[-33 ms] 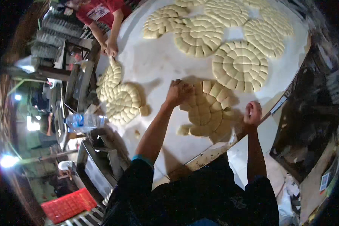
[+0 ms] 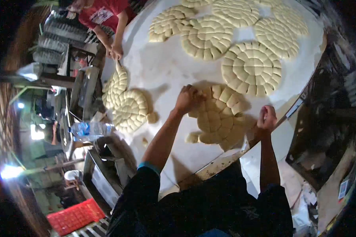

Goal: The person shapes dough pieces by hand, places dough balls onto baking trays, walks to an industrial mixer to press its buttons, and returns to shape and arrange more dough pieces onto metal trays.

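— What are the hands doing?
— The left hand point(image 2: 188, 98) is curled closed on the upper left rim of a dough spiral point(image 2: 219, 116); the right hand point(image 2: 266, 118) is fisted by its right side.
— Where is it?
— At the table's point(image 2: 166, 67) near edge; finished spirals point(image 2: 251, 68) lie toward the far edge.

Black short-sleeved shirt, teal trim on the left sleeve, bare forearms

A water bottle point(image 2: 91, 129) lies near a red crate point(image 2: 76, 216).
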`<state>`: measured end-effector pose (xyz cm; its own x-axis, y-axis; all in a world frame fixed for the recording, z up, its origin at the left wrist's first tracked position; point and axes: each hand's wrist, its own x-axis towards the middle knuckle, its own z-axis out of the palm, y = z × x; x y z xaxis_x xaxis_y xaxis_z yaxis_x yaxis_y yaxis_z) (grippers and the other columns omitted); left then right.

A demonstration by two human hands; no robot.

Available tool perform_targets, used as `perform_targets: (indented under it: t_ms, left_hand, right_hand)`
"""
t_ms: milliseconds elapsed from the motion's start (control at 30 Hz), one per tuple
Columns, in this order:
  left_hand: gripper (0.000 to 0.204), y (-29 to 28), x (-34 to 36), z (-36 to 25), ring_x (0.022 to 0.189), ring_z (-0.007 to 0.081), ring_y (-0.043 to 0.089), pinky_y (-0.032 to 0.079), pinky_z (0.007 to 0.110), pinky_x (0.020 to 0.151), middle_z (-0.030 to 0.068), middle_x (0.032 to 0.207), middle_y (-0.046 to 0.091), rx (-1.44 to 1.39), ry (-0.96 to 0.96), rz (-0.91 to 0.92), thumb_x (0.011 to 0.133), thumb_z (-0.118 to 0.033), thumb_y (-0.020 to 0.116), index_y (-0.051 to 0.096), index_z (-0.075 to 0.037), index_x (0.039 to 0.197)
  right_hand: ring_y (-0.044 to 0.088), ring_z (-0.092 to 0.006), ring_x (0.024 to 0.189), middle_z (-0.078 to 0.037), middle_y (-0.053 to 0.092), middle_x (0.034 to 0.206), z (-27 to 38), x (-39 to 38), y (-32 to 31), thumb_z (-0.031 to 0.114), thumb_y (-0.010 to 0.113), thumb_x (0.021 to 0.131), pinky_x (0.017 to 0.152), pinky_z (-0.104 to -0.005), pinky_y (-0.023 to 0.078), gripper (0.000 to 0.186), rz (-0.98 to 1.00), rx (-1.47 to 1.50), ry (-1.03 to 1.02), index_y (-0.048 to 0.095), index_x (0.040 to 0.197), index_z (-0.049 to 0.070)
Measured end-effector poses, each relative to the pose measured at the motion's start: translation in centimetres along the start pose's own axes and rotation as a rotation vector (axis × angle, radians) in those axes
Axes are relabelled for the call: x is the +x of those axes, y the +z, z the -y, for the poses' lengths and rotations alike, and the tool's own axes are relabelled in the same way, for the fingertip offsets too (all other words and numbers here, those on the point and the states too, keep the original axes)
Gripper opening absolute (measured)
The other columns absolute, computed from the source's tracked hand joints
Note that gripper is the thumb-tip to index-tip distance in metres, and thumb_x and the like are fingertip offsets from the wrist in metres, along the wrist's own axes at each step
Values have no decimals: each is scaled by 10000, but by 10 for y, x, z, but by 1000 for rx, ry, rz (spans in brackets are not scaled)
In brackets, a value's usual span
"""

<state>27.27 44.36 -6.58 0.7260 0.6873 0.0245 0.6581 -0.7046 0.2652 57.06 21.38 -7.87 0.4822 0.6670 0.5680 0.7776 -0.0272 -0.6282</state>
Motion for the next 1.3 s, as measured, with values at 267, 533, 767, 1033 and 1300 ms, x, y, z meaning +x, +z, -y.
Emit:
perform_targets:
  t_ms: [267, 533, 767, 1033, 1300]
  left_hand:
    - [380, -19, -56, 40, 750, 247, 647, 505, 377, 644, 184, 798, 665, -393, -545, -137, 823, -364, 704, 596, -19, 942]
    - [412, -37, -245, -29, 723, 161, 601, 518, 309, 604, 68, 812, 627, -1472, -782, -563, 952, -424, 551, 625, -34, 1065]
    - [378, 11, -369, -101, 920, 211, 593, 492, 360, 823, 94, 1008, 617, -1383, -546, -780, 957, -346, 551, 559, -25, 1156]
    - [316, 31, -443, -65, 907, 151, 558, 476, 311, 780, 55, 960, 608, -928, -531, -938, 919, -136, 627, 493, -71, 1197]
    - [326, -13, -440, -106, 904, 284, 534, 423, 446, 808, 125, 913, 567, -442, -761, -907, 827, -301, 668, 566, -82, 1047]
  right_hand:
    - [517, -206, 652, -99, 547, 744, -5, -5, -2, 76, 612, 863, 603, -325, 425, 70, 49, -24, 187, 580, 885, 17]
    - [566, -163, 779, -73, 626, 844, -5, -24, 19, 127, 553, 917, 716, -289, 465, 142, -105, 332, 309, 598, 910, -8]
    - [572, -368, 938, -237, 576, 1014, 261, -199, 83, 329, 569, 927, 817, -432, 457, 336, 795, 528, -258, 592, 946, -5]
    - [529, -166, 833, -59, 516, 952, 284, -230, 104, 23, 675, 794, 748, -312, 449, 384, 913, 781, 366, 413, 1071, 69]
    - [513, -225, 854, -80, 528, 956, 200, -175, 68, 263, 631, 865, 789, -374, 447, 305, 848, 704, 126, 512, 1032, 36]
